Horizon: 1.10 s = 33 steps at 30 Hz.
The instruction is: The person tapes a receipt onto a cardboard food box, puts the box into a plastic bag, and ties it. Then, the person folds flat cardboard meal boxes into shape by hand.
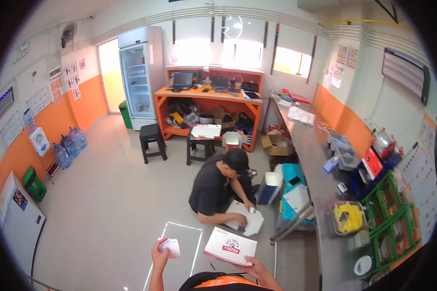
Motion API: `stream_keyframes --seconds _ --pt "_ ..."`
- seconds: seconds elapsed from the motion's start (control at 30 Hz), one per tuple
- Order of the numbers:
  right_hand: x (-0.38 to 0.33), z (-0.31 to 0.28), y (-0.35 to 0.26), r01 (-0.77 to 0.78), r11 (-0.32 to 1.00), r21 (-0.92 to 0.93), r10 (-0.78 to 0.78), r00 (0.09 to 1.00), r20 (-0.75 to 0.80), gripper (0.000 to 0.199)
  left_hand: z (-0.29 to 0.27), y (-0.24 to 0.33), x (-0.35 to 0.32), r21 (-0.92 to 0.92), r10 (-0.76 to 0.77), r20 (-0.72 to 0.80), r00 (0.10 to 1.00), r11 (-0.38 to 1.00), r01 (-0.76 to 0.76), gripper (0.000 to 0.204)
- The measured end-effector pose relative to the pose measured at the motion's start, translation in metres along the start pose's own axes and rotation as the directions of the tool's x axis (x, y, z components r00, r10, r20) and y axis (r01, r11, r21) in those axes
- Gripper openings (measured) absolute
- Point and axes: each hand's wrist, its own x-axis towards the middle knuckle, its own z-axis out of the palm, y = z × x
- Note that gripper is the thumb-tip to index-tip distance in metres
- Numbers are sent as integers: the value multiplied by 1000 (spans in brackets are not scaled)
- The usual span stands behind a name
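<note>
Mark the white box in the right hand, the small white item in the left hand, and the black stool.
white box (230,246), head view, middle of its lid.
small white item (171,247), head view, its centre.
black stool (151,133), head view, its seat.

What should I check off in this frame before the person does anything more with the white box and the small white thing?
1. Right hand grips the white box at its near edge: ok.
2. Left hand holds the small white object: ok.
3. Box lid closed: ok, it looks shut.
4. What the small white object is: cannot tell.
5. Floor ahead free: not ok, a person sits there working on flat white boxes.
</note>
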Motion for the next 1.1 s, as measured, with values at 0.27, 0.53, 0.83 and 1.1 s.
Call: stream_keyframes --seconds 0.27,0.53,0.83,1.1 --pt "193 107 1 -331 943 -43 334 931 149 54 -85 -93 94 -171 -260 -320 911 962 215 43" --pt "394 201 -20 -268 963 -16 267 948 176 48 -149 -139 265 122 -147 -420 895 969 217 44" --pt "603 325 -90 -258 966 -15 255 945 206 50 -235 -227 442 570 -136 -467 874 709 415 51" --pt "782 328 -123 -80 978 192 76 997 29 53 -222 -297 714 652 -286 -277 918 646 397 56"
